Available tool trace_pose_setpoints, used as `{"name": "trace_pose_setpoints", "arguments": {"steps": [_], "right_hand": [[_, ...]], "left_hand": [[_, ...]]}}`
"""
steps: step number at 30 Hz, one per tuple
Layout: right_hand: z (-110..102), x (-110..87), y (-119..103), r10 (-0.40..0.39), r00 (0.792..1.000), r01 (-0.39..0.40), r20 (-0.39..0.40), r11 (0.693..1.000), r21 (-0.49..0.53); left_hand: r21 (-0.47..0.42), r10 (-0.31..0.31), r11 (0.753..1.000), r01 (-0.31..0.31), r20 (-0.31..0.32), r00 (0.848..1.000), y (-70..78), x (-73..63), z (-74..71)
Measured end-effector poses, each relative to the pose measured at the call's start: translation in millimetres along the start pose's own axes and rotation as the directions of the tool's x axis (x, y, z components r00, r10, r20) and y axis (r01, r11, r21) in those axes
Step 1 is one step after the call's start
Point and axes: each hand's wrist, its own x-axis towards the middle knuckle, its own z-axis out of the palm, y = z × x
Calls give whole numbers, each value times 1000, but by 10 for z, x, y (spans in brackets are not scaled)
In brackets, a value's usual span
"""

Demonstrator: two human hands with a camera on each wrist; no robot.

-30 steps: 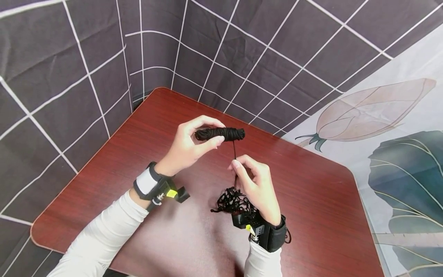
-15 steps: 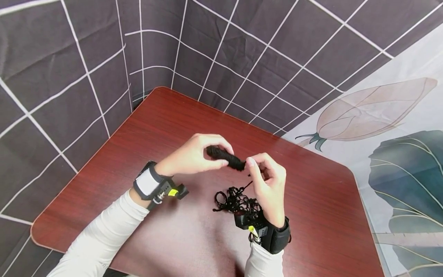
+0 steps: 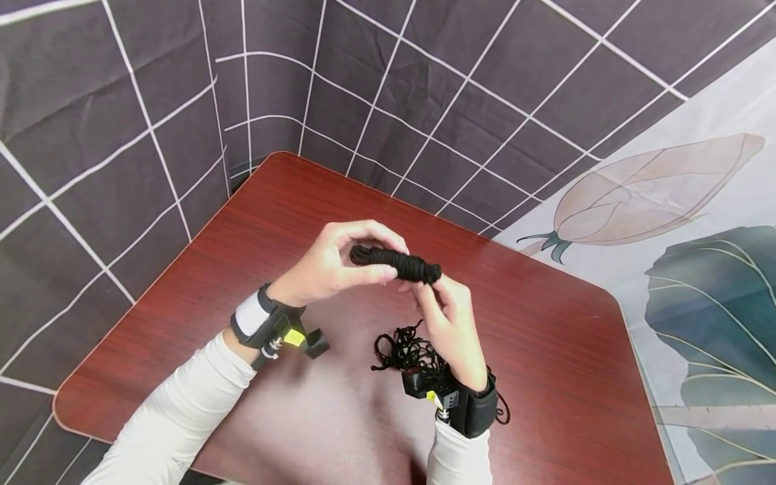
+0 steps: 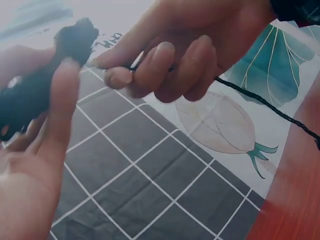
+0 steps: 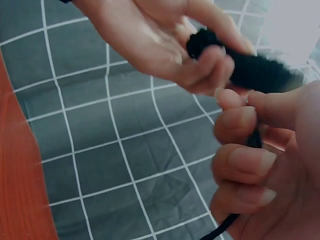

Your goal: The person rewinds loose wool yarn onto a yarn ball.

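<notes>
Head view shows a compact, elongated bundle of wound black cord (image 3: 418,269) held up above a reddish-brown wooden table (image 3: 545,350), between both hands and slightly right of its middle. The left hand (image 3: 327,266) grips the bundle's left part, thumb on the near side and fingers over the far side. The right hand (image 3: 451,323) is at the bundle's right end; in the right wrist view its fingers are curled round a single black strand (image 5: 255,139), pinched at thumb and forefinger.

The step in hand looks to be wrapping this strand round the bundle, well along judging by its dense turns, though much slack is left. The next pass would call for a firm left grip and light tension while the strand goes round the right end.

Nearer on the table lies a loose, tangled heap of black cord (image 3: 409,350), partly hidden by the right wrist's black camera strap (image 3: 475,411); a loop of cord shows just right of that strap. The tangle and the low-hanging wrist camera could snag the feed. Dark grey cloth with white grid lines (image 3: 485,121) hangs beyond the table.
</notes>
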Motion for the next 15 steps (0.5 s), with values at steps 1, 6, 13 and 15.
{"name": "trace_pose_setpoints", "arguments": {"steps": [1, 6, 13, 15], "right_hand": [[14, 2, -9, 1, 1000, -1, 24, 1000, -2], [41, -2, -41, -7, 998, 12, 68, 997, -73], [34, -18, -103, -45, 997, 55, 62, 984, -171], [28, -18, -121, -61, 997, 69, 53, 983, -169]], "left_hand": [[22, 3, 1000, -2, -44, 999, 29, 6, 12], [226, 71, 974, -23, -205, 976, 68, 25, 60], [520, 122, 854, 5, -210, 970, -190, -8, -1], [544, 96, 839, 9, -164, 982, -228, -20, -17]]}}
